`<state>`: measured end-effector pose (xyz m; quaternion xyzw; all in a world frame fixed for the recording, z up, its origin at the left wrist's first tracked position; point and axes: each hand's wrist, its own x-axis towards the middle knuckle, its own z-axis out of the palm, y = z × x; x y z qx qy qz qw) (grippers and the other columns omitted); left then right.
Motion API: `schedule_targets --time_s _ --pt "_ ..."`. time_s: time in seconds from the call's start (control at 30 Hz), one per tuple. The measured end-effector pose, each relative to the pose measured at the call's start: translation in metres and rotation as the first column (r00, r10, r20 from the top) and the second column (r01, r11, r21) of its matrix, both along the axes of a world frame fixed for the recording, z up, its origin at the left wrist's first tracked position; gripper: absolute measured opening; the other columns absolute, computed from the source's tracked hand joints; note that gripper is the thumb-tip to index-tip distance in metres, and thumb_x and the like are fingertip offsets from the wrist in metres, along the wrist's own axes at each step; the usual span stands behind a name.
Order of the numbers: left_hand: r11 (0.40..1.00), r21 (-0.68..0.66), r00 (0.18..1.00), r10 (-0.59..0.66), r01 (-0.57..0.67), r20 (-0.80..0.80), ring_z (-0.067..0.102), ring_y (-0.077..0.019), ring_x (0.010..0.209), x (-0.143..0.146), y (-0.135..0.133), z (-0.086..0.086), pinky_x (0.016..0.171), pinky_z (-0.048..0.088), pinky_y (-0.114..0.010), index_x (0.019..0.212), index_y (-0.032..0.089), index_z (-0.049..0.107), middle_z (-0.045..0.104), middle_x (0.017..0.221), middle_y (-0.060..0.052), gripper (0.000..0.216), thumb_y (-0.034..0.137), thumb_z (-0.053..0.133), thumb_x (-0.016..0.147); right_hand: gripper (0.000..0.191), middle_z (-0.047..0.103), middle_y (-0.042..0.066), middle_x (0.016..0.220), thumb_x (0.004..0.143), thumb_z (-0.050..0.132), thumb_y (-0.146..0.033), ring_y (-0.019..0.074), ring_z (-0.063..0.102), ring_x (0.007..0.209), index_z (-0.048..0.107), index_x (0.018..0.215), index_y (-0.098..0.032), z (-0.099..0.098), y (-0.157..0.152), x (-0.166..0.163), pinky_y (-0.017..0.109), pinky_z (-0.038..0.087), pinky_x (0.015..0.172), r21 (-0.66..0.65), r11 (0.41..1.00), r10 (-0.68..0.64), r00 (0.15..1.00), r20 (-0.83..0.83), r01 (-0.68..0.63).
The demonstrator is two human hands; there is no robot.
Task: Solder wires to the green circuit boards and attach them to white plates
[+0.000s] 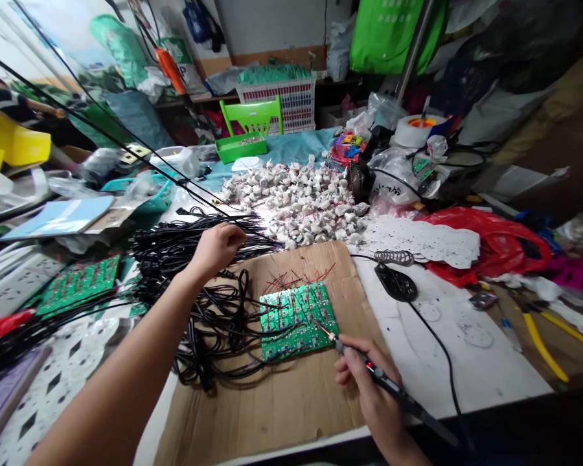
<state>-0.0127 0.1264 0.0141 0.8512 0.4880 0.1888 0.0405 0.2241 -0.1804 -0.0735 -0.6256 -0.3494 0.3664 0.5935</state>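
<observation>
My right hand is closed round a black soldering iron like a pen. Its tip rests at the right edge of a green circuit board panel with thin red wires on it. The board lies on a sheet of brown cardboard. My left hand reaches forward to a heap of black cables, its fingers curled round some of them. Black cables also run over the left side of the board.
A pile of small white parts lies beyond the cardboard. A black soldering iron stand with a coil sits to the right, with yellow-handled pliers further right. More green boards lie at left. A green tray stands behind.
</observation>
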Motion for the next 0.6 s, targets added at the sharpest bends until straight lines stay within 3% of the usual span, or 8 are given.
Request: schedule_targets --time_s 0.17,0.37,0.5,0.6 --pt "0.993 -0.074 0.982 -0.099 0.088 -0.163 0.065 -0.02 0.081 0.015 0.002 -0.017 0.074 0.048 -0.027 0.091 0.018 0.077 0.071 0.091 -0.009 0.026 0.025 0.053 0.084 0.032 0.071 0.001 0.067 0.094 0.063 -0.047 0.0145 0.069 0.052 0.075 0.104 -0.019 0.003 0.0 -0.001 0.022 0.057 0.05 0.01 1.0 0.011 1.0 -0.013 -0.011" --pt "0.987 -0.097 0.968 -0.146 0.128 -0.205 0.067 -0.022 0.084 0.033 0.011 -0.037 0.073 0.048 -0.027 0.089 0.022 0.078 0.074 0.093 -0.007 0.025 0.02 0.055 0.08 0.033 0.07 0.0 0.067 0.094 0.061 -0.048 0.0133 0.067 0.054 0.075 0.104 -0.02 0.01 0.001 -0.004 0.021 0.056 0.052 -0.034 0.999 -0.021 0.998 -0.052 0.019" --pt "0.988 -0.089 0.971 -0.141 0.126 -0.194 0.068 -0.0216 0.083 0.032 0.01 -0.027 0.073 0.048 -0.028 0.09 0.02 0.079 0.075 0.093 -0.008 0.025 0.025 0.055 0.085 0.035 0.07 0.001 0.068 0.094 0.061 -0.049 0.0134 0.067 0.055 0.075 0.104 -0.019 0.012 0.001 -0.005 0.021 0.056 0.052 -0.057 0.998 -0.02 0.998 -0.054 0.017" --pt "0.994 -0.027 0.994 -0.103 0.102 -0.028 0.068 -0.0197 0.081 0.025 0.01 -0.009 0.074 0.048 -0.029 0.091 0.02 0.079 0.076 0.091 -0.006 0.026 0.035 0.059 0.088 0.033 0.069 0.0 0.068 0.094 0.062 -0.049 0.0125 0.066 0.055 0.075 0.103 -0.02 0.016 0.001 -0.006 0.02 0.056 0.052 -0.067 0.998 -0.025 0.997 -0.075 0.02"
